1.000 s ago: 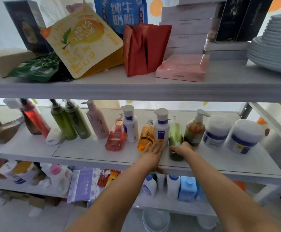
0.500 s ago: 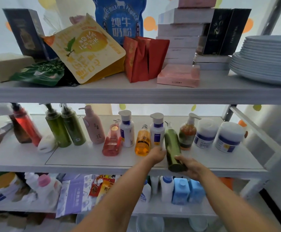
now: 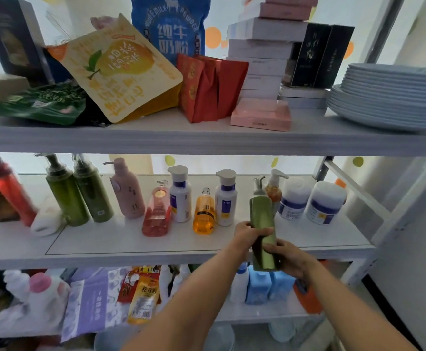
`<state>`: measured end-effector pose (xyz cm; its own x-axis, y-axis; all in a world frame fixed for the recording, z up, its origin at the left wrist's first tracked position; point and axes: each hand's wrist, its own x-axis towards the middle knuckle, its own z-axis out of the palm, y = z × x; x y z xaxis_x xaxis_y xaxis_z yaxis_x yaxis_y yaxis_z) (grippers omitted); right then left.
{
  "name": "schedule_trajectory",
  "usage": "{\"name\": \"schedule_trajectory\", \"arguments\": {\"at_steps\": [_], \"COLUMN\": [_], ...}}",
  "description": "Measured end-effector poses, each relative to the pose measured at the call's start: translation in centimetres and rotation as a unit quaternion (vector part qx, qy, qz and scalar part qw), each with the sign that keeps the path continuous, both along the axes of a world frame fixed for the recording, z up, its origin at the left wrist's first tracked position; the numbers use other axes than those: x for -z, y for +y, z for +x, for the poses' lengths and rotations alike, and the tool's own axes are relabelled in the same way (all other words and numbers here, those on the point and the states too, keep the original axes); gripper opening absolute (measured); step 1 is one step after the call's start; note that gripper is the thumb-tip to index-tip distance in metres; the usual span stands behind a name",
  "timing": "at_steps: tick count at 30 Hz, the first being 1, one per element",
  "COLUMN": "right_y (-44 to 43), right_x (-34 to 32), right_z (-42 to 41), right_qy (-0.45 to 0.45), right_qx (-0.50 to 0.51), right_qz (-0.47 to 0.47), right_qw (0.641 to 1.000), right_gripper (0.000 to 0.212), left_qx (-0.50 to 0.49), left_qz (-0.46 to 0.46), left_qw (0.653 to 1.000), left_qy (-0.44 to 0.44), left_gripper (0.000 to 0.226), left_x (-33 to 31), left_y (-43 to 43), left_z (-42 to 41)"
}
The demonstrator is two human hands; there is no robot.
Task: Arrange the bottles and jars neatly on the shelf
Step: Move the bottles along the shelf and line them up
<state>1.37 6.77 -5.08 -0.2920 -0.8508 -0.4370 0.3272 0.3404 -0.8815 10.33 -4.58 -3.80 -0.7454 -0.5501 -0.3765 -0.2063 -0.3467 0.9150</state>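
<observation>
the grip is a double one: the left hand curls its fingers round the middle of the green pump bottle from the left, and the right hand clasps the lower body from the right, so both are grasping the same bottle and neither is free. the bottle is a slim, smooth cylinder in matte olive with a grey pump head. it hangs in the air just in front of the middle shelf, its long axis close to upright with the head tipped a little away, and its base sits below the shelf's front edge. any placing therefore looks to need a lift up and forward over that edge. straight behind it stand the amber pump bottle and, further left, a white flip-cap bottle; the space between them is hidden by the held bottle. two white jars, squat and round, sit to the right. the two matching green bottles stand well apart, far along to the left, the side the left hand is nearer.
</observation>
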Motion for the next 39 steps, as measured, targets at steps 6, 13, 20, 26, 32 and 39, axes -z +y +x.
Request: {"name": "schedule_trajectory", "arguments": {"at_steps": [6,13,20,26,32,39], "right_y": [0.2,-4.4,-11.1,-17.1,-21.5,-25.6], "right_x": [-0.7,-1.6,-2.1,-2.5,-2.4,-1.0], "right_z": [0.7,4.4,10.9,18.7,25.8,28.5], "right_qy": [-0.086,-0.094,-0.050,0.024,0.140,0.082], "right_qx": [-0.037,-0.130,-0.151,-0.101,-0.071,-0.147], "right_qz": [-0.076,-0.061,-0.040,-0.051,-0.076,-0.052], "right_qw": [0.993,0.985,0.986,0.993,0.985,0.984], "right_gripper": [0.092,0.095,0.099,0.094,0.063,0.077], "left_qx": [0.073,0.063,0.000,-0.108,-0.237,-0.237], "left_qz": [0.036,-0.008,-0.057,-0.027,-0.006,0.046], "left_qw": [0.990,0.992,0.992,0.985,0.959,0.950], "left_qy": [0.111,0.113,0.115,0.134,0.155,0.200], "left_gripper": [0.039,0.022,0.028,0.051,0.040,0.032], "left_x": [-2.5,-3.1,-3.6,-2.9,-2.1,-0.3], "left_y": [-3.0,-6.6,-10.6,-14.4,-17.6,-20.9], "left_z": [2.1,6.6,14.7,21.7,27.4,31.3]}}
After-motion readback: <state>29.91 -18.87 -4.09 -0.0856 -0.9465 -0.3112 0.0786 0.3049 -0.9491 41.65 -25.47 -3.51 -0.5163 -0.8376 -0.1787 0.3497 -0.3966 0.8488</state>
